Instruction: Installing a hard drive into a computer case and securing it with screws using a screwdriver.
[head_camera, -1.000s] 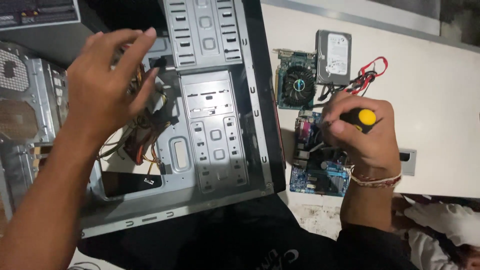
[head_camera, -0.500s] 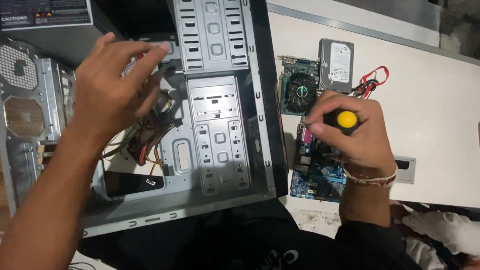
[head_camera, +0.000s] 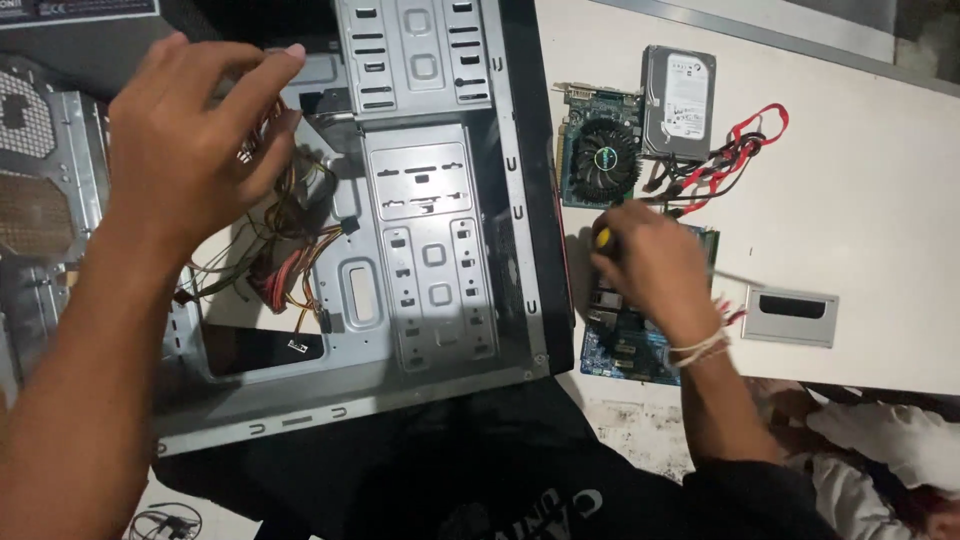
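Note:
An opened computer case (head_camera: 430, 250) lies on its side before me, its metal tray bare and a bundle of coloured cables (head_camera: 285, 265) at its left. My left hand (head_camera: 190, 150) hovers over that cable area, fingers spread, holding nothing. My right hand (head_camera: 650, 265) is closed around a screwdriver with a yellow and black handle (head_camera: 602, 240), of which only the handle end shows. It rests over a blue motherboard (head_camera: 630, 345) lying on the white table beside the case.
A graphics card with a round fan (head_camera: 600, 155), a hard drive (head_camera: 678, 100) and red cables (head_camera: 740, 150) lie behind the motherboard. A grey metal bracket (head_camera: 790, 315) sits to its right. A perforated side panel (head_camera: 40, 190) stands at far left. White cloth (head_camera: 880, 440) lies at lower right.
My right hand has turned over the motherboard, so the screwdriver's yellow cap now shows only at the hand's left edge. My left hand stays over the cables, shifted slightly.

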